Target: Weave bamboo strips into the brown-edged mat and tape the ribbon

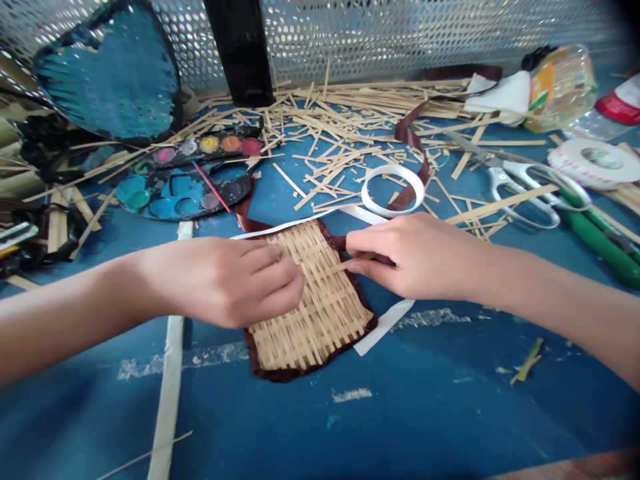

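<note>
A small woven bamboo panel [320, 313] edged with dark brown ribbon [287, 375] lies on the blue table. My left hand [230, 280] is closed over the panel's left side, its fingers curled; they hide whatever they hold. On the right, my right hand [410, 257] pinches a thin bamboo strip [341, 267] between thumb and fingers, at the panel's right edge. White tape [385, 330] sticks out from beneath the right side, and more runs along the top edge toward a white tape roll [367, 193].
Loose bamboo strips [320, 133] are scattered behind the panel. Scissors [505, 177], green-handled pliers [600, 243], another tape roll [595, 163] and a plastic bottle [563, 90] lie to the right. A paint palette [175, 193] and a blue heart-shaped piece [113, 73] are back left.
</note>
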`<action>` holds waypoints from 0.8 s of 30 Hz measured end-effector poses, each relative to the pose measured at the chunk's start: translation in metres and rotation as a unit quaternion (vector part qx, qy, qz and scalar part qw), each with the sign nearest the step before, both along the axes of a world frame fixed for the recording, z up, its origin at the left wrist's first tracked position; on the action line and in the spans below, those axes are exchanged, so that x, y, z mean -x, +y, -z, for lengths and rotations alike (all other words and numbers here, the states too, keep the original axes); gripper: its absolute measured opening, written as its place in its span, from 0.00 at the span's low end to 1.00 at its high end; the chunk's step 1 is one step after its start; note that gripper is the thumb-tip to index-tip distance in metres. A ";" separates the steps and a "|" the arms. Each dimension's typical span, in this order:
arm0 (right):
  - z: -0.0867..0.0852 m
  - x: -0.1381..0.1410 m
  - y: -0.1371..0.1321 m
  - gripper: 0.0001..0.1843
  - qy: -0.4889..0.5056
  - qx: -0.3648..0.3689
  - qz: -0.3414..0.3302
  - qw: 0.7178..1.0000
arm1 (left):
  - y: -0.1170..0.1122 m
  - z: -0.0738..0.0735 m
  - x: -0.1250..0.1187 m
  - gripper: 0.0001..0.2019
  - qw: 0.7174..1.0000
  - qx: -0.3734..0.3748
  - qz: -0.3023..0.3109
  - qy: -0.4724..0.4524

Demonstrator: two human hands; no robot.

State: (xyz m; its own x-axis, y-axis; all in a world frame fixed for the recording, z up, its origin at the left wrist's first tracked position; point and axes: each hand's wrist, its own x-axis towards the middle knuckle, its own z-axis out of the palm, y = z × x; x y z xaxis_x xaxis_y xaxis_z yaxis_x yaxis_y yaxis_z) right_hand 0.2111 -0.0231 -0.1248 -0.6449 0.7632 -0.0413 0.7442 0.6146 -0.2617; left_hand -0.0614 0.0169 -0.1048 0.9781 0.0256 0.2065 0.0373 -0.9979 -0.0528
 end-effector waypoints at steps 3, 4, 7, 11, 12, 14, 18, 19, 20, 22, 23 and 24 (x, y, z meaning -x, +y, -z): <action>0.001 -0.002 0.003 0.11 0.036 0.034 0.001 0.999 | -0.009 -0.009 0.022 0.13 0.995 -0.099 0.019 -0.016; 0.000 -0.003 0.003 0.12 0.048 0.039 0.003 0.998 | -0.013 -0.012 0.028 0.12 0.994 -0.103 -0.022 -0.017; -0.003 -0.006 0.004 0.14 0.067 -0.018 -0.001 0.998 | -0.019 -0.027 0.039 0.14 0.989 -0.051 -0.139 -0.018; -0.012 -0.014 0.013 0.16 0.067 -0.182 0.050 0.980 | -0.008 -0.055 0.045 0.16 0.949 0.108 -0.271 -0.121; -0.015 -0.016 0.016 0.16 0.085 -0.188 0.080 0.975 | -0.002 -0.061 0.047 0.21 0.926 0.177 -0.293 -0.157; -0.023 -0.016 0.021 0.17 0.148 -0.138 0.130 0.971 | 0.012 -0.066 0.048 0.35 0.866 0.349 -0.278 -0.226; -0.037 -0.012 0.013 0.17 0.256 0.029 0.130 0.958 | 0.030 -0.058 0.029 0.40 0.796 0.413 -0.335 -0.289; -0.039 -0.011 0.010 0.16 0.274 0.050 0.125 0.952 | 0.031 -0.055 0.021 0.39 0.799 0.370 -0.372 -0.295; -0.041 -0.010 0.006 0.16 0.292 0.063 0.122 0.947 | 0.030 -0.052 0.013 0.38 0.800 0.329 -0.405 -0.297; -0.044 -0.009 0.001 0.14 0.321 0.075 0.116 0.937 | 0.025 -0.049 -0.001 0.33 0.788 0.310 -0.434 -0.308; -0.044 -0.008 -0.001 0.14 0.325 0.080 0.112 0.936 | 0.022 -0.048 -0.005 0.31 0.774 0.341 -0.428 -0.319; -0.044 -0.008 -0.002 0.14 0.323 0.087 0.109 0.936 | 0.018 -0.048 -0.007 0.29 0.755 0.390 -0.410 -0.331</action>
